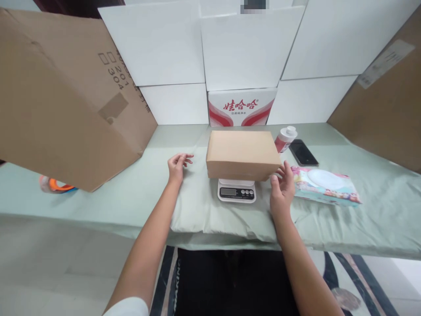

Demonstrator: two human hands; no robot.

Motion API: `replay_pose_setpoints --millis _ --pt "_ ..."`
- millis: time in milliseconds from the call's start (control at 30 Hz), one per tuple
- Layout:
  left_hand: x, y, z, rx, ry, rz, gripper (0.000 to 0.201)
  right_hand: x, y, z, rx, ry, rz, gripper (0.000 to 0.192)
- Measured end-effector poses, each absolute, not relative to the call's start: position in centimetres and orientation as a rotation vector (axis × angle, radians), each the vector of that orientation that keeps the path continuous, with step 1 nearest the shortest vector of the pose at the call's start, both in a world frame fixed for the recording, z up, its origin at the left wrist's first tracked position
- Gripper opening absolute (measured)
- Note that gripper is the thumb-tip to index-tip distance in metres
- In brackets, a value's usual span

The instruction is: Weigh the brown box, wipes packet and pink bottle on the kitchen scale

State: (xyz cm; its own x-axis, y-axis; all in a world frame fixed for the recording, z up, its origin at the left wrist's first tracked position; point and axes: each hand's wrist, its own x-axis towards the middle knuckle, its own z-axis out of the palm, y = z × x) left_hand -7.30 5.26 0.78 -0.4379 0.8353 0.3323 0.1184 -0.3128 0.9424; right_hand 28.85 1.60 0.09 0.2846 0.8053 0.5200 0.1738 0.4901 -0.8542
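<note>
My bare forearms (151,237) end in a slack, empty left hand (178,165) and open right hand (283,188) flanking the oblong cardboard box (242,151).

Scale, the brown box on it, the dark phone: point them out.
Scale (237,192): head view, on its front control panel.
Brown box (243,151): head view, on its top face.
Dark phone (304,152): head view, on its screen.

both forearms (153,232) stretched forward, left hand (178,164) loosely curled, right hand (283,189) half open
</note>
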Motion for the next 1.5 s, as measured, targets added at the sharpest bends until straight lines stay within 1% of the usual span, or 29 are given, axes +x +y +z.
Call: replay_pose_setpoints --millis 200,400,500,600,700,833,933,1100,1200,1267,1333,1400,1500 --pt "-7.4 5.5 0.8 1.145 1.415 1.801 0.036 28.8 1.3 0.4 -1.013 -1.221 0.521 0.063" --pt "-7.3 6.3 0.1 1.196 1.509 1.586 0.036 28.8 1.4 0.3 -1.006 -1.201 0.527 0.060" --pt "-7.5 6.9 -0.5 1.248 1.598 1.579 0.031 28.8 1.6 0.1 -0.951 -1.195 0.528 0.057" --pt "-7.7 7.4 -0.8 1.319 1.800 1.549 0.022 28.7 1.7 0.0 -0.938 -1.176 0.535 0.056" --pt "-7.6 7.7 -0.7 1.383 1.983 1.443 0.015 28.6 1.8 0.0 -0.955 -1.159 0.542 0.058" --pt "-7.2 7.6 -0.2 1.436 2.074 1.304 0.011 28.5 1.8 0.0 -0.980 -1.149 0.545 0.061" --pt "-6.7 7.3 0.3 1.488 2.140 1.183 0.016 28.6 1.8 -0.1 -0.979 -1.133 0.552 0.058" --pt "-5.5 7.2 0.7 1.592 2.460 0.698 0.030 28.8 1.8 -0.3 -1.015 -1.115 0.549 0.054" --pt "-5.1 7.4 0.8 1.597 2.539 0.577 0.033 28.9 1.9 -0.4 -1.033 -1.112 0.544 0.054" --pt "-5.0 7.5 0.9 1.588 2.552 0.582 0.032 28.9 1.9 -0.3 -1.017 -1.122 0.541 0.055" --pt "-4.9 7.2 1.2 1.648 2.460 0.683 0.031 28.8 1.9 -0.2 -0.982 -1.144 0.546 0.056" --pt "-4.6 6.3 1.4 1.786 2.209 0.889 0.030 28.7 1.8 -0.2 -0.960 -1.172 0.546 0.058" --pt "-3.4 4.0 1.1 1.842 1.738 1.315 0.038 28.8 1.5 -0.3 -0.961 -1.225 0.571 0.064"
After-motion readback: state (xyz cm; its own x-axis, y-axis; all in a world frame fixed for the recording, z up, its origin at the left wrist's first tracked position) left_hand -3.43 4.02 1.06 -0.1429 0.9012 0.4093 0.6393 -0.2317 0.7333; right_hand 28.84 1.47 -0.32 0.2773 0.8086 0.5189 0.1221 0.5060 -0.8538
